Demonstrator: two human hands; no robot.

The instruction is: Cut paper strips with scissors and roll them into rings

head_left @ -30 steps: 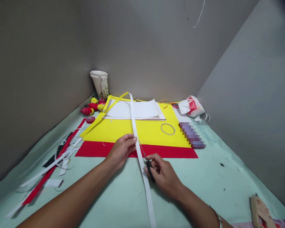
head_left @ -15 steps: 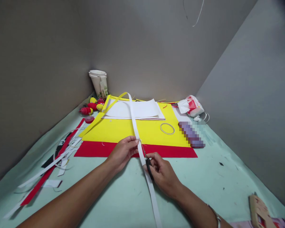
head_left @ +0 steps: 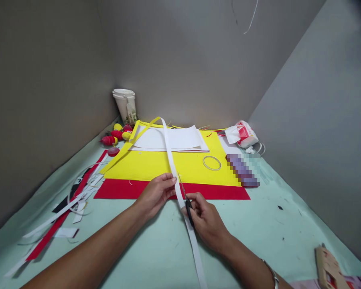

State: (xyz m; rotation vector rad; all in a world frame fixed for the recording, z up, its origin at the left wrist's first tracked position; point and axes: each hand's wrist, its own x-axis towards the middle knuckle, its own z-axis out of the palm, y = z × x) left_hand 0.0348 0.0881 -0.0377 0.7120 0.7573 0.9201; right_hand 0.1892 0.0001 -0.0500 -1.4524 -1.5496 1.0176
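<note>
A long strip [head_left: 169,154], white on one face and yellow on the other, arcs over the sheets and runs down between my hands. My left hand [head_left: 159,192] pinches its edge between thumb and fingers. My right hand [head_left: 205,218] is closed round small black-handled scissors [head_left: 189,210]. Their blades point up and away along the right edge of the strip, close to my left fingertips. Whether the blades touch the strip I cannot tell. Under the hands lie a red sheet [head_left: 216,192] and a yellow sheet [head_left: 156,164], with white paper [head_left: 180,138] on top.
Red, white and black strips [head_left: 60,220] lie at the left. Behind are yarn spools [head_left: 108,140] and a white cup [head_left: 125,105]. A tape ring [head_left: 212,163], a pixelated item [head_left: 243,170] and a tissue pack [head_left: 246,134] lie right. A beige tool [head_left: 329,267] sits front right.
The scissor blades have shifted slightly and now show more clearly beside the strip's edge. Both hands stay nearly in place.
</note>
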